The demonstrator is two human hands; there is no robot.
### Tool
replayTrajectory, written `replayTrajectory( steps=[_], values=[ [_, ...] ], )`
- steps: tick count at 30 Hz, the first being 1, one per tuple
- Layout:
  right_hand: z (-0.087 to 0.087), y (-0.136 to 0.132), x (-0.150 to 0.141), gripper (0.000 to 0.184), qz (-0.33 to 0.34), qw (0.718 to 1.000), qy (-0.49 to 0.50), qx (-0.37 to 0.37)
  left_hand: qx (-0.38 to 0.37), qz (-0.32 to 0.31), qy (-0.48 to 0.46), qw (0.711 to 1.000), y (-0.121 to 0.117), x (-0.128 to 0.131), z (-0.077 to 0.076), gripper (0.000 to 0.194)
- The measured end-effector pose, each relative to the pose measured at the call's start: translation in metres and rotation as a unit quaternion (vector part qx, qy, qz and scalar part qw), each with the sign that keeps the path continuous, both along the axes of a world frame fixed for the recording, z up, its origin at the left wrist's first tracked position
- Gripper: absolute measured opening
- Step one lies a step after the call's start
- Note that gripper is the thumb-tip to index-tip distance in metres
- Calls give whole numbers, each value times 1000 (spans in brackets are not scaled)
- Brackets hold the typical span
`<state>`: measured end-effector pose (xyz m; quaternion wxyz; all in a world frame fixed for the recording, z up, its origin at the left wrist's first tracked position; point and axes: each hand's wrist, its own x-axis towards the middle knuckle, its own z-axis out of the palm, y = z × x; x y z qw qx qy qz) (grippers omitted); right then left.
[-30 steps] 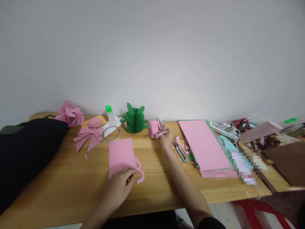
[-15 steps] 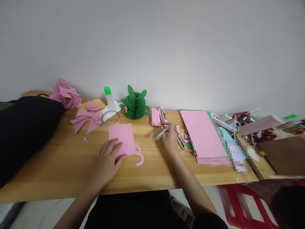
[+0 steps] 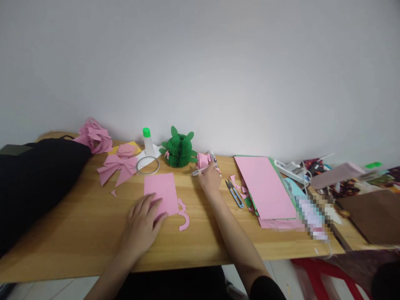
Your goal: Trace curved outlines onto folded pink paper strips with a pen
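1. The pink bow (image 3: 118, 168) lies toward the back of the table (image 3: 90, 233), probably parked there for working room.
2. The left hand (image 3: 142, 218) is spread, palm down and gripping nothing, likely to steady the pink sheet (image 3: 164, 187) under its fingertips.
3. A curved pink strip (image 3: 185, 221) lies just beside the sheet's right edge.
4. The right hand (image 3: 210, 178), fingers curled, holds a pen (image 3: 196, 172) sideways, perhaps so it can reach the pink stack (image 3: 203, 159).
5. Snips (image 3: 234, 194) lie right of that forearm, seemingly handy.
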<state>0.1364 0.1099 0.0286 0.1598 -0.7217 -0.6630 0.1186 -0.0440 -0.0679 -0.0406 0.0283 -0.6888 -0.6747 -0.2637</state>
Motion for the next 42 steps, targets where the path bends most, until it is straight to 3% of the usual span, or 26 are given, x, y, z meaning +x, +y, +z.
replayTrajectory(
  steps=[13, 18, 20, 21, 24, 26, 29, 34, 36, 38, 40, 42],
  values=[
    [-4, 6, -4, 35, 26, 999, -17, 8, -17, 3, -8, 1000, -1, 4, 7, 36],
    [3, -16, 4, 44, 50, 998, -11, 38, -25, -4, -4, 1000, -1, 5, 10, 39],
    [2, -42, 12, 44, 100, 993, -4, 54, -20, -6, -3, 1000, -1, 5, 10, 38],
    [-1, -58, 17, 41, 161, 984, 0, 69, -18, -7, -1, 1000, -1, 5, 11, 38],
    [-14, -109, 38, 36, 420, 904, 7, 76, -19, -9, 7, 1000, -1, 5, 12, 38],
    [-25, -134, 52, 40, 486, 872, -2, 64, -22, -9, 11, 1000, -4, 6, 13, 37],
    [-39, -150, 69, 40, 454, 890, -10, 54, -20, -24, 24, 999, -16, 8, 15, 35],
    [-47, -146, 75, 39, 363, 928, 49, 66, -3, -77, 26, 997, -42, 10, 14, 33],
    [-36, -144, 71, 35, 352, 925, 124, 73, 7, -90, 20, 996, -47, 10, 13, 33],
    [-11, -144, 68, 25, 336, 908, 235, 88, 9, -91, 9, 996, -49, 10, 13, 33],
    [24, -149, 67, 24, 328, 860, 377, 100, 0, -86, -2, 996, -49, 11, 12, 31],
    [59, -160, 70, 33, 414, 796, 434, 86, -14, -81, -9, 997, -49, 11, 11, 32]
  ],
)
